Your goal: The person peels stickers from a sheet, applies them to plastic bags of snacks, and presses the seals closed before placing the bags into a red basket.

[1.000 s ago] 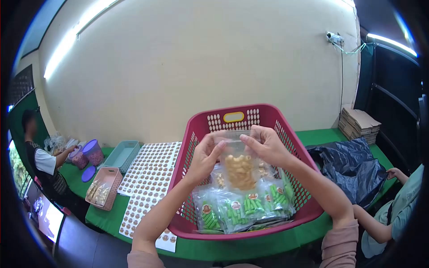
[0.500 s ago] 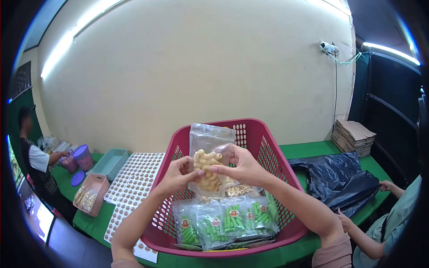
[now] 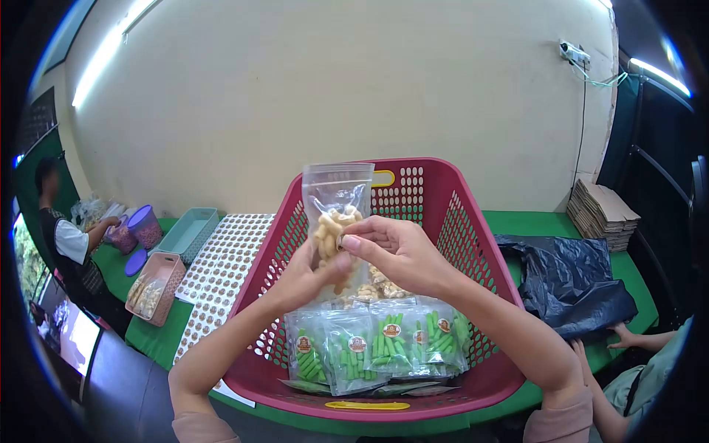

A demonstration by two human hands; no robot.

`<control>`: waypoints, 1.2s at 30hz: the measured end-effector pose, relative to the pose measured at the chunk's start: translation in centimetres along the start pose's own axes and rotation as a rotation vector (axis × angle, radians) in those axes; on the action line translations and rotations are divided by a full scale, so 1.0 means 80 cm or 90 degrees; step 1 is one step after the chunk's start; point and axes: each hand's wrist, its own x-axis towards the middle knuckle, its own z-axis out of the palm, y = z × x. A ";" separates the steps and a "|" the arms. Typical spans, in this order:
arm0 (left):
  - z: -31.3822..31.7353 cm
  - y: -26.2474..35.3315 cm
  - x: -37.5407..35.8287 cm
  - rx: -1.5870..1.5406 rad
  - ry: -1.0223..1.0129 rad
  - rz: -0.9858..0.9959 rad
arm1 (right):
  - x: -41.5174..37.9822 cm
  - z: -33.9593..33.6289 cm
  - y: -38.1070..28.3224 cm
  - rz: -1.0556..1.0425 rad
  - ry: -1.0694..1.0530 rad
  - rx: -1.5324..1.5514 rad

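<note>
A clear zip bag of pale, curved snack pieces (image 3: 329,220) stands upright above the red basket (image 3: 509,354). My left hand (image 3: 310,273) is closed on its lower left side, the thumb across the front. My right hand (image 3: 395,251) is at the bag's front, thumb and fingertips pinched together. A tiny pale and brown spot shows at those fingertips, too small to name. Below my hands, inside the basket, several clear packets of green sticks (image 3: 391,343) carry round labels. Packets of pale snacks (image 3: 384,284) lie behind them, partly hidden by my right hand.
Sheets of round stickers (image 3: 221,258) lie left of the basket. Beyond are a pink basket (image 3: 171,288), a teal basket (image 3: 199,221) and purple-lidded tubs (image 3: 144,225) near another person. At right are black plastic (image 3: 565,284), stacked cardboard (image 3: 605,210) and a co-worker's hands (image 3: 624,336).
The bag has shifted up and slightly left in view. My right fingers have moved from its right edge onto its front. The co-worker's hand has lowered the black plastic.
</note>
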 end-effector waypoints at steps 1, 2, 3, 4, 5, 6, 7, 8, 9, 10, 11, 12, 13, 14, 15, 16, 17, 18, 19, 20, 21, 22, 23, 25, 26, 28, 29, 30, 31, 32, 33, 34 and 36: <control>0.000 0.002 0.000 -0.123 0.056 -0.149 | 0.002 -0.004 -0.004 0.001 -0.002 0.004; -0.006 -0.014 0.004 -0.136 0.079 -0.106 | 0.003 -0.013 -0.011 0.026 0.025 -0.162; -0.006 -0.013 0.003 -0.135 0.079 -0.111 | 0.002 -0.019 -0.017 0.051 0.051 -0.329; -0.004 -0.012 0.004 -0.175 0.084 -0.111 | 0.003 -0.025 -0.005 0.003 0.119 -0.405; -0.004 -0.011 0.004 -0.215 0.087 -0.112 | 0.004 -0.026 0.006 0.007 0.120 -0.402; -0.008 -0.012 0.004 -0.193 0.049 -0.101 | 0.004 -0.025 0.013 0.052 0.102 -0.321; -0.007 -0.012 0.004 -0.191 0.047 -0.105 | 0.004 -0.025 0.019 0.097 0.086 -0.240; -0.006 -0.012 0.003 -0.131 0.033 -0.087 | 0.005 -0.027 0.025 0.122 0.010 -0.143; -0.005 -0.014 0.002 -0.071 0.017 -0.070 | 0.006 -0.028 0.027 0.126 0.016 -0.138; -0.006 -0.014 0.004 -0.050 0.037 -0.080 | 0.007 -0.028 0.030 0.110 -0.034 -0.078; -0.009 -0.010 0.003 -0.013 0.039 -0.082 | 0.008 -0.030 0.033 0.093 -0.083 -0.020; -0.007 -0.004 0.003 -0.018 0.026 -0.082 | 0.010 -0.030 0.031 0.077 -0.076 -0.050; -0.005 0.000 0.003 -0.023 0.015 -0.080 | 0.011 -0.032 0.027 0.085 -0.072 -0.048; -0.006 0.001 0.004 -0.027 0.011 -0.085 | 0.012 -0.036 0.022 0.145 -0.105 -0.127; -0.008 0.000 0.003 -0.018 -0.010 -0.092 | 0.012 -0.036 0.018 0.204 -0.142 -0.207; -0.009 -0.001 0.002 -0.008 -0.031 -0.099 | 0.011 -0.036 0.026 0.181 -0.138 -0.146; -0.010 -0.004 0.001 -0.011 -0.031 -0.100 | 0.011 -0.038 0.033 0.184 -0.138 -0.147; -0.012 -0.007 0.002 0.014 -0.041 -0.110 | 0.014 -0.041 0.033 0.179 -0.147 -0.156; -0.015 -0.011 0.004 0.039 -0.052 -0.118 | 0.017 -0.044 0.031 0.174 -0.155 -0.166; -0.018 -0.018 0.004 0.083 -0.052 -0.086 | 0.022 -0.053 0.027 0.199 -0.141 -0.144; -0.019 -0.027 0.008 0.161 -0.024 0.012 | 0.028 -0.062 0.018 0.224 -0.128 -0.123; -0.022 -0.032 0.007 0.198 0.007 0.024 | 0.035 -0.069 0.021 0.222 -0.066 -0.092; -0.024 -0.036 0.007 0.233 0.040 0.035 | 0.044 -0.078 0.018 0.277 -0.029 -0.142; -0.025 -0.029 0.008 0.237 0.047 0.032 | 0.072 -0.110 0.074 0.317 0.028 -0.343; -0.027 -0.025 0.009 0.246 0.049 0.026 | 0.077 -0.105 0.076 0.329 0.000 -0.313; -0.029 -0.019 0.008 0.254 0.055 0.033 | 0.087 -0.098 0.106 0.356 -0.034 -0.366; -0.030 -0.016 0.007 0.262 0.055 0.033 | 0.095 -0.098 0.147 0.414 -0.002 -0.457; -0.031 -0.013 0.006 0.256 0.060 0.050 | 0.098 -0.095 0.175 0.400 -0.068 -0.518; -0.032 -0.010 0.005 0.258 0.067 0.049 | 0.100 -0.088 0.191 0.426 -0.104 -0.563; -0.034 -0.009 0.005 0.255 0.072 0.053 | 0.098 -0.083 0.204 0.490 -0.096 -0.520; -0.036 -0.008 0.005 0.252 0.078 0.057 | 0.099 -0.077 0.218 0.530 -0.089 -0.475; -0.038 -0.009 0.005 0.260 0.082 0.068 | 0.101 -0.080 0.254 0.528 -0.108 -0.424; -0.040 -0.009 0.006 0.270 0.083 0.075 | 0.095 -0.082 0.300 0.528 -0.135 -0.373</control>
